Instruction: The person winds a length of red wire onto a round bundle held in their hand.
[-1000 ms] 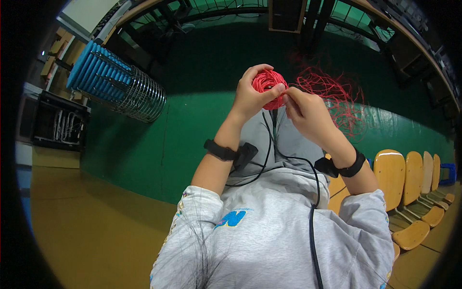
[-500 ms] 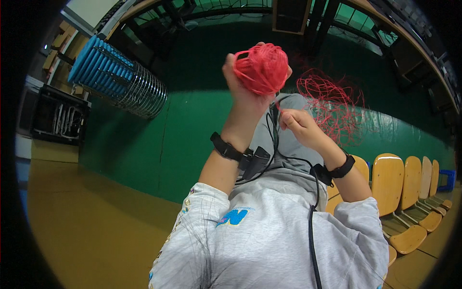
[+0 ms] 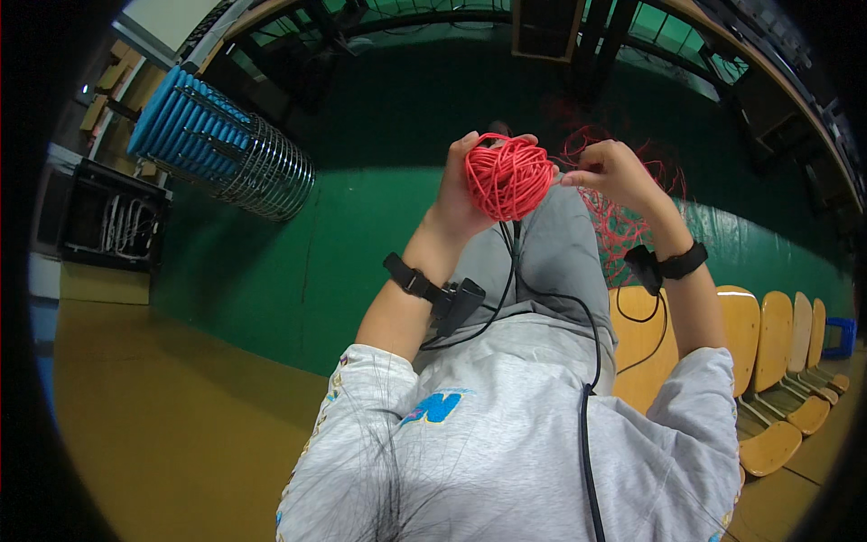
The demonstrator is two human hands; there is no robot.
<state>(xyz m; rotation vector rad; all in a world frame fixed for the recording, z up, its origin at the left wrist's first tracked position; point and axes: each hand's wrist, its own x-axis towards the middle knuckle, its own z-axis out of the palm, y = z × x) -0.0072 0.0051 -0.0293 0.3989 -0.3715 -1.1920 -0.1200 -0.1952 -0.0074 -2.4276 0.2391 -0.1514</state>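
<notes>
A round ball of red cord point(image 3: 508, 178) rests in my left hand point(image 3: 453, 194), whose fingers curl around its left side and top. Just right of it, my right hand point(image 3: 605, 172) pinches a thin red strand by the ball, its wrist raised. Loose red cord point(image 3: 621, 230) lies in a tangle on the green floor behind that hand. Black devices are strapped on both my forearms point(image 3: 415, 289), with black cables running over my grey trousers point(image 3: 555, 253) and shirt.
Stacked blue stools with metal rings point(image 3: 208, 140) stand at upper left, beside an open black cabinet point(image 3: 108, 217). A row of wooden chairs point(image 3: 775, 339) is at right, with a blue object point(image 3: 840, 334) beyond. Desks with black frames and cables point(image 3: 542, 32) line the top edge.
Since half a second ago, the ball has come down and rightward and turned in my left hand. My right hand has moved up and right, beside it.
</notes>
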